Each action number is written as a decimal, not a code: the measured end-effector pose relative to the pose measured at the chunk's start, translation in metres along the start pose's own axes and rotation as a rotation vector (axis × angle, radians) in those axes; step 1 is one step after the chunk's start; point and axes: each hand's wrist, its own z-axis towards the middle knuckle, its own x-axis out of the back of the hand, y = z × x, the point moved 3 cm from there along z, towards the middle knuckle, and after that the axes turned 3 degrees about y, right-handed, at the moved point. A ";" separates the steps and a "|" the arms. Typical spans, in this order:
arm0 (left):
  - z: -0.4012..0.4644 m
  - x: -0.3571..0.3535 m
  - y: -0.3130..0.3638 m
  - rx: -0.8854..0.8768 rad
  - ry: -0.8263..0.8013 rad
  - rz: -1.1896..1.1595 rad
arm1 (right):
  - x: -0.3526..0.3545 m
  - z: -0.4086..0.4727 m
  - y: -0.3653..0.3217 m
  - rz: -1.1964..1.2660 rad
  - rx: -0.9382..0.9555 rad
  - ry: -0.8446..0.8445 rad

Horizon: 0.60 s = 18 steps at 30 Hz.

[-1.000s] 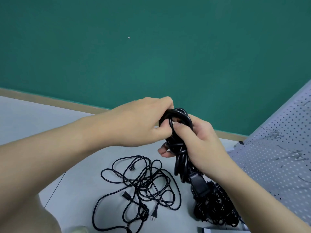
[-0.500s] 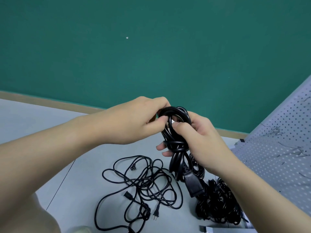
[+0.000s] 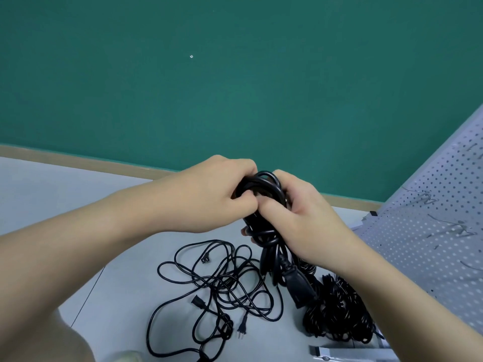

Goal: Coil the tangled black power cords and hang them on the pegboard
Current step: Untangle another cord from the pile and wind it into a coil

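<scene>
Head view, nearest first: a loose tangle of thin cords (image 3: pixel 222 291) sprawls on the grey table (image 3: pixel 65 199), plugs splayed out, untouched by either hand. Just right of it sits a denser black heap (image 3: pixel 337 314), and a silver bar (image 3: pixel 347 352) lies at the near edge.

Above these, both hands meet around the coiled cord (image 3: pixel 264 205), held clear of the table. The left hand (image 3: pixel 206 197) has its fingers curled over the top loops, thumb pressed in from the near side. The right hand (image 3: pixel 300 218) wraps the bundle's waist, where a turn of cord cinches the loops together; its fingertips show past the left side of the bundle. A thick connector (image 3: pixel 300 286) dangles below, over the heap.

The step looks like securing the finished coil. To do it well, I'd keep the right hand's grip firm on the waist so the loops cannot spring apart, let the left hand open one clear loop at the top, and tuck the tail snugly before letting go. That top loop is what a hook must pass through, so it should stay round and unobstructed.

Farther right, the pegboard (image 3: pixel 431 231) leans with several wire hooks (image 3: pixel 454 228) free. Beyond stands the green wall (image 3: pixel 235 87).
</scene>
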 end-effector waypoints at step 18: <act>0.000 0.006 -0.015 -0.008 -0.096 -0.287 | 0.011 0.004 -0.007 0.343 -0.065 -0.026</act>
